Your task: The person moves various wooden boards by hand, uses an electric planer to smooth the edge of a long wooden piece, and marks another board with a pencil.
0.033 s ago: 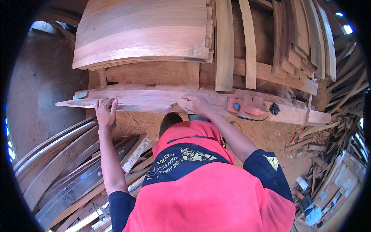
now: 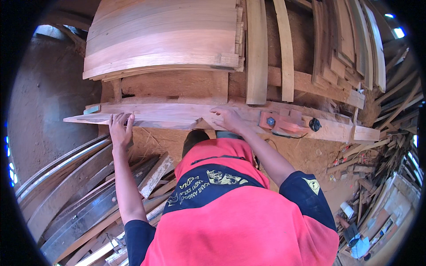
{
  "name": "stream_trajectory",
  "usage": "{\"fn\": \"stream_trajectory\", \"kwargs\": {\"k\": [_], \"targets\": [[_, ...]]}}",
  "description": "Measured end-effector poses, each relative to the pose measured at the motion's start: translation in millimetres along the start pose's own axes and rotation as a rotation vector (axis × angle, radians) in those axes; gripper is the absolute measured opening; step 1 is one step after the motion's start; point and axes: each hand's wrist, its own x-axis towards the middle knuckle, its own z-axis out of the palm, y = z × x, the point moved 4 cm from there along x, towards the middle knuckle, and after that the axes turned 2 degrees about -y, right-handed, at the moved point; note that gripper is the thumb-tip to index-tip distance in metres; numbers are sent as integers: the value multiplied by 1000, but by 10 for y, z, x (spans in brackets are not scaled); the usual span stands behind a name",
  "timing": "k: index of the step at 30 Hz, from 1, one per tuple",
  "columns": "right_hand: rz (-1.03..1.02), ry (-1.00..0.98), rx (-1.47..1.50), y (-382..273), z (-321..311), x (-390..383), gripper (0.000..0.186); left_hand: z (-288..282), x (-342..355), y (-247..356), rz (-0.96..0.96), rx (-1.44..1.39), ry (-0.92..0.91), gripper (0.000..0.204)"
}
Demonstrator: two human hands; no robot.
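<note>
A long pinkish wooden board (image 2: 164,115) lies crosswise along a narrow timber bench (image 2: 337,128). My left hand (image 2: 120,128) holds the board's near edge toward its left end, fingers reaching over it. My right hand (image 2: 226,119) rests near a notch in the board's middle, fingers apart and loosely bent, touching the wood. To the right of that hand, a red electric planer (image 2: 282,122) with a dark knob sits on the timber. A small pale blue block (image 2: 92,109) lies behind the board's left end.
Stacked wide planks (image 2: 162,40) lie beyond the bench, with loose slats (image 2: 257,53) and upright boards (image 2: 337,40) to their right. Timber piles (image 2: 75,190) fill the lower left; scrap wood (image 2: 390,119) is heaped at right. A grey wall (image 2: 44,88) stands at left, sawdust-covered floor (image 2: 301,159) below.
</note>
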Motion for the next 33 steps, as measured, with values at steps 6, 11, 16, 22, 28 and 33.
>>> {"fn": "stream_trajectory", "kwargs": {"k": [6,11,16,22,28,33], "targets": [[49,102,-49,319,-276,-103,39,23,-98,9,-36,29,13,38],[61,82,40,302,-374,-85,37,182,-453,24,-73,38,260,42],[54,-79,-191,98,-219,-17,30,1016,-1214,194,-593,-579,635,52],[27,-787,-545,215,762,-233,34,3256,-2961,844,-818,-823,-516,60],[-28,-881,-683,283,1313,-552,30,3731,-3775,868,-1128,-1223,-31,46],[-12,-1040,-820,354,1627,-706,28,4498,-4261,897,-1358,-1411,421,33]]}}
